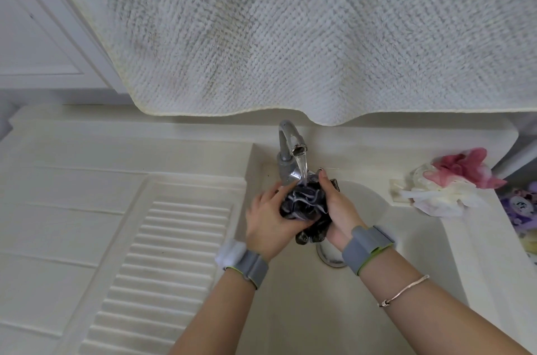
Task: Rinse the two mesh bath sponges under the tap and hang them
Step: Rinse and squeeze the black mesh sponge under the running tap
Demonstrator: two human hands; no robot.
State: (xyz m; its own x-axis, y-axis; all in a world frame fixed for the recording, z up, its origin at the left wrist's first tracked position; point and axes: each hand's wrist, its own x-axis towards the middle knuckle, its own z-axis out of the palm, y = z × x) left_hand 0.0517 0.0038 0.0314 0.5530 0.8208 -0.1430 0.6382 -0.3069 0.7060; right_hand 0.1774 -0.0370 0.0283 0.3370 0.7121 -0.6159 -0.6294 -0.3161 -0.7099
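Both hands, left hand [268, 219] and right hand [337, 209], fingers curled, squeezed dark mesh bath sponge [306, 205] under running grey metal tap [287, 148]; pink-white mesh sponge [453, 183] far right on counter likely next.

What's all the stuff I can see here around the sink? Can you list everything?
Dark mesh sponge: one, black and grey, held under the running water.
Pink and white mesh sponge: one, lying on the sink's right ledge.
Tap: one, grey metal, at the back of the basin, water flowing.
Sink: one, cream, basin with a drain beneath the hands.
Ribbed draining board: one, cream, left of the basin.
Towel: one, white, hanging above the tap.
Cabinet: one, white, upper left.
Left hand: grips the dark sponge; grey wristband.
Right hand: grips the dark sponge; grey wristband, thin bracelet.
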